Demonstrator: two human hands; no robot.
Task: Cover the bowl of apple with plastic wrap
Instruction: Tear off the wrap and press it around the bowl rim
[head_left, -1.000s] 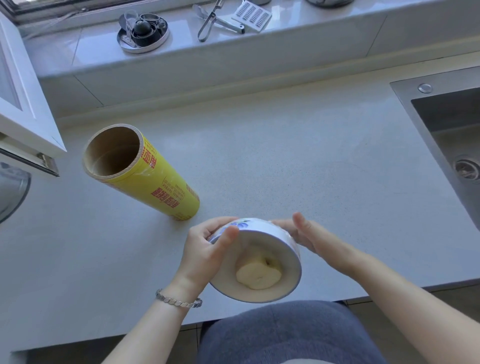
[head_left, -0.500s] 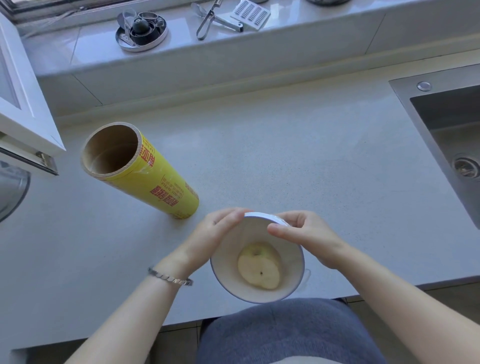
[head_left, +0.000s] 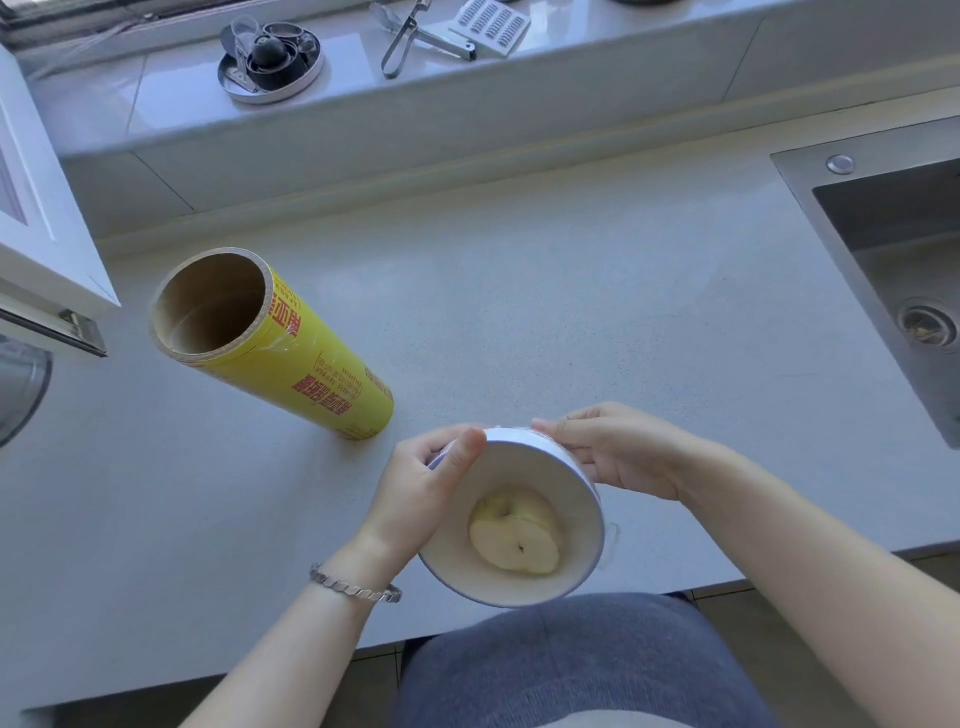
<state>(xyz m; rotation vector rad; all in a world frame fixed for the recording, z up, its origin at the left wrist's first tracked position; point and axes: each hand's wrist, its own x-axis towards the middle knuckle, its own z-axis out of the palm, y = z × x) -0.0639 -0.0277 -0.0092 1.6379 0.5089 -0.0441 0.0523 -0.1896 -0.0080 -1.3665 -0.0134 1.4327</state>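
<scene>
A white bowl (head_left: 566, 483) with a blue rim sits tilted toward me at the counter's front edge, with a pale apple half (head_left: 514, 540) inside. Clear plastic wrap (head_left: 608, 540) clings over the bowl, with a loose flap showing at its right side. My left hand (head_left: 421, 493) grips the bowl's left rim, thumb over the edge. My right hand (head_left: 618, 452) holds the far right side of the bowl, fingers curled against the wrap. The yellow plastic wrap roll (head_left: 291, 358) lies on its side to the left, open end toward me.
A steel sink (head_left: 904, 270) is set into the grey counter (head_left: 571, 291) at the right. On the windowsill behind lie a round tin of small parts (head_left: 270, 60), a peeler (head_left: 410, 36) and a grater (head_left: 491, 23). A white window frame (head_left: 36, 223) juts in at left.
The bowl was tipped steeply toward me a second ago and has come back nearer level. My right hand shifted from the far rim to the bowl's right side.
</scene>
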